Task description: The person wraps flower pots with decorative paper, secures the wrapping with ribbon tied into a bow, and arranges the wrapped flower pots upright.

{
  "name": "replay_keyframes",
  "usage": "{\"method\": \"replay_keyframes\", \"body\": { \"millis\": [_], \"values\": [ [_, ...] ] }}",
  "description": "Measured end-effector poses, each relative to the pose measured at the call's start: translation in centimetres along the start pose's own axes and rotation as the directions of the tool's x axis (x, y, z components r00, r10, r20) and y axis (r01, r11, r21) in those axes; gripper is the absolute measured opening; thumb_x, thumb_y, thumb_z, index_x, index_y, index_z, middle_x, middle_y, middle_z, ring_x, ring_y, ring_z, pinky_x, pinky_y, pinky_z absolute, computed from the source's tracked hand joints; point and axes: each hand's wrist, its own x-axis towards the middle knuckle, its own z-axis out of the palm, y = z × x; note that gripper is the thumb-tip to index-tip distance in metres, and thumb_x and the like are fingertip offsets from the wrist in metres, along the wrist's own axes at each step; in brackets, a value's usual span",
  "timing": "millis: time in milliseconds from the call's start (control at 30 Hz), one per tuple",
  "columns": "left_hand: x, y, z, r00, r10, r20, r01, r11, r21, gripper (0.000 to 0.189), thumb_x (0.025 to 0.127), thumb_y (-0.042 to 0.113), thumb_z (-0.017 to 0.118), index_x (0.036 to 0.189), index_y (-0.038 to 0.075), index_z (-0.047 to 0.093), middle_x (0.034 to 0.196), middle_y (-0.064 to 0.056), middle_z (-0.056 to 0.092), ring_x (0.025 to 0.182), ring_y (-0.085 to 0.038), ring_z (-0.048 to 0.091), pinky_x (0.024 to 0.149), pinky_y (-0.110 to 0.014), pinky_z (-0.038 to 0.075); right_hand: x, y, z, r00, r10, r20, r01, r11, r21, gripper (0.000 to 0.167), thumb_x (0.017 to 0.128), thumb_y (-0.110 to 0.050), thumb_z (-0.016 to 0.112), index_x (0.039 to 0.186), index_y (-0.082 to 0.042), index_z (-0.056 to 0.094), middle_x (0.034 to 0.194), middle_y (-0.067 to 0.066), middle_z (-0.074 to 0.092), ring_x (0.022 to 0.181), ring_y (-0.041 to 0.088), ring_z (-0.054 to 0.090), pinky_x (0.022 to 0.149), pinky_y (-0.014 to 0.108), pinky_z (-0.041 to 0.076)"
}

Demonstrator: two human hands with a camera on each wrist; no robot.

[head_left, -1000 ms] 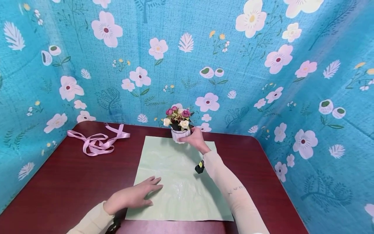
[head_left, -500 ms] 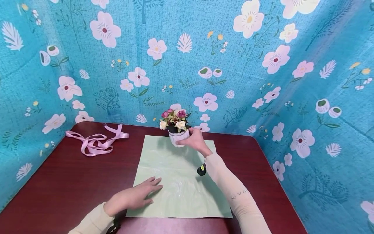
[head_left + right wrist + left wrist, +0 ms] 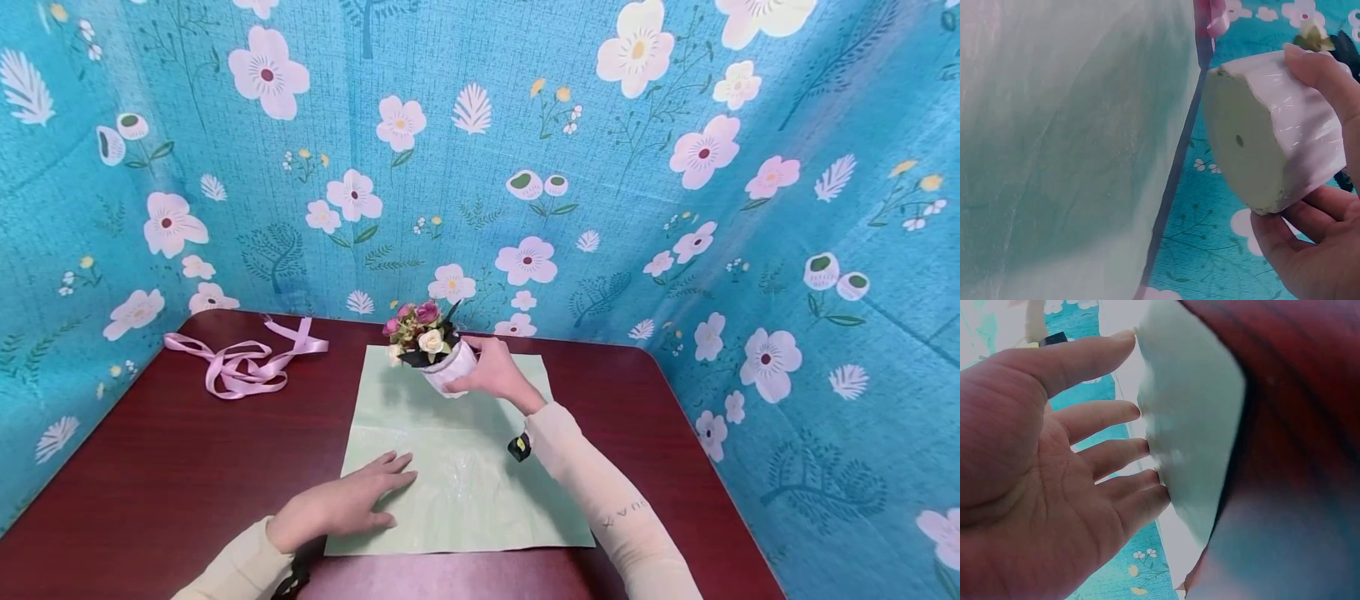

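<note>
My right hand (image 3: 497, 372) grips a small white flowerpot (image 3: 448, 370) holding pink and cream artificial flowers (image 3: 422, 332). The pot is tilted to the left above the far part of a pale green sheet of wrapping paper (image 3: 465, 492). In the right wrist view, the pot's underside (image 3: 1241, 137) faces the camera, with the thumb on one side and fingers on the other. My left hand (image 3: 348, 500) rests on the paper's near left part, fingers spread. The left wrist view shows its fingertips (image 3: 1147, 447) touching the paper.
A tangled pink satin ribbon (image 3: 243, 367) lies at the back left of the dark red wooden table (image 3: 187, 467). A blue floral curtain (image 3: 450, 167) hangs behind the table and along its sides.
My right hand has brought the flowerpot left and slightly nearer, and tipped it from nearly upright toward the left. The left hand stays in place on the paper.
</note>
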Motion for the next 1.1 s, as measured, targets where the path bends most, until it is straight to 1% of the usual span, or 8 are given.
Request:
{"method": "replay_keyframes", "body": {
  "millis": [300, 367, 433, 533, 667, 833, 1000, 1100],
  "values": [
    [-0.1, 0.1, 0.1, 1.0, -0.012, 0.012, 0.012, 1.0, -0.002, 0.063, 0.089, 0.014, 0.074, 0.144, -0.005, 0.051, 0.158, -0.029, 0.035, 0.146, -0.052, 0.029, 0.115, -0.062, 0.03, -1.3, -1.5, -0.1, 0.994, -0.081, 0.07, 0.089, 0.99, -0.113, 0.069, 0.056, -0.036, 0.097, 0.118, -0.016, 0.073, 0.092, -0.005, 0.072, 0.079, 0.011, 0.06, 0.067, 0.027, 0.051],
    [-0.1, 0.2, 0.1, 1.0, -0.009, 0.011, 0.009, 1.0, 0.001, 0.062, 0.089, 0.014, 0.074, 0.144, -0.005, 0.052, 0.157, -0.029, 0.036, 0.145, -0.052, 0.03, 0.115, -0.061, 0.031, -1.5, -1.9, 0.0, 0.992, -0.091, 0.089, 0.102, 0.985, -0.136, 0.07, 0.056, -0.036, 0.097, 0.118, -0.016, 0.073, 0.089, -0.005, 0.071, 0.077, 0.011, 0.06, 0.065, 0.027, 0.05],
    [-0.1, 0.2, 0.1, 1.0, 0.001, 0.004, -0.001, 1.0, 0.015, 0.061, 0.089, 0.013, 0.074, 0.143, -0.004, 0.053, 0.157, -0.029, 0.037, 0.145, -0.052, 0.032, 0.114, -0.061, 0.031, -1.7, -2.2, 0.1, 0.99, -0.095, 0.108, 0.111, 0.98, -0.162, 0.069, 0.056, -0.036, 0.096, 0.117, -0.017, 0.073, 0.086, -0.005, 0.07, 0.075, 0.011, 0.059, 0.064, 0.027, 0.049],
    [0.0, 0.3, 0.2, 1.0, 0.028, -0.007, -0.028, 0.999, 0.044, 0.058, 0.087, 0.012, 0.074, 0.141, -0.003, 0.056, 0.154, -0.029, 0.042, 0.142, -0.053, 0.036, 0.114, -0.06, 0.033, -2.0, -2.6, 0.3, 0.986, -0.087, 0.14, 0.112, 0.977, -0.18, 0.061, 0.056, -0.035, 0.096, 0.109, -0.016, 0.072, 0.079, -0.006, 0.067, 0.071, 0.011, 0.057, 0.061, 0.026, 0.048],
    [0.0, 0.5, 0.4, 0.999, 0.034, -0.012, -0.033, 0.997, 0.072, 0.056, 0.085, 0.01, 0.072, 0.138, -0.003, 0.059, 0.152, -0.029, 0.045, 0.141, -0.051, 0.039, 0.114, -0.057, 0.036, -2.5, -3.2, 0.7, 0.979, -0.087, 0.187, 0.123, 0.974, -0.191, 0.055, 0.057, -0.035, 0.096, 0.1, -0.014, 0.069, 0.075, -0.007, 0.064, 0.068, 0.009, 0.056, 0.058, 0.024, 0.047],
    [0.0, 0.8, 0.3, 0.999, 0.026, -0.019, -0.025, 0.997, 0.073, 0.057, 0.084, 0.01, 0.073, 0.138, -0.002, 0.059, 0.152, -0.028, 0.045, 0.142, -0.049, 0.039, 0.114, -0.055, 0.036, -2.9, -3.5, 1.2, 0.971, -0.097, 0.219, 0.145, 0.967, -0.211, 0.058, 0.057, -0.037, 0.097, 0.103, -0.013, 0.07, 0.075, -0.008, 0.064, 0.067, 0.007, 0.055, 0.058, 0.023, 0.047],
    [0.1, 0.9, 0.3, 1.0, 0.016, -0.016, -0.015, 0.999, 0.051, 0.058, 0.084, 0.011, 0.074, 0.139, -0.002, 0.059, 0.153, -0.028, 0.043, 0.142, -0.049, 0.038, 0.114, -0.057, 0.035, -3.1, -3.5, 1.5, 0.966, -0.111, 0.234, 0.169, 0.955, -0.244, 0.057, 0.056, -0.038, 0.097, 0.099, -0.013, 0.071, 0.074, -0.009, 0.063, 0.067, 0.007, 0.056, 0.059, 0.022, 0.047],
    [0.0, 0.8, 0.3, 1.0, 0.005, -0.014, -0.004, 0.999, 0.04, 0.058, 0.084, 0.01, 0.073, 0.139, -0.002, 0.058, 0.154, -0.027, 0.042, 0.143, -0.049, 0.037, 0.114, -0.058, 0.034, -3.2, -3.6, 1.7, 0.963, -0.123, 0.238, 0.187, 0.945, -0.269, 0.06, 0.055, -0.039, 0.097, 0.102, -0.011, 0.072, 0.074, -0.01, 0.063, 0.067, 0.007, 0.055, 0.061, 0.021, 0.047]
  ]
}}
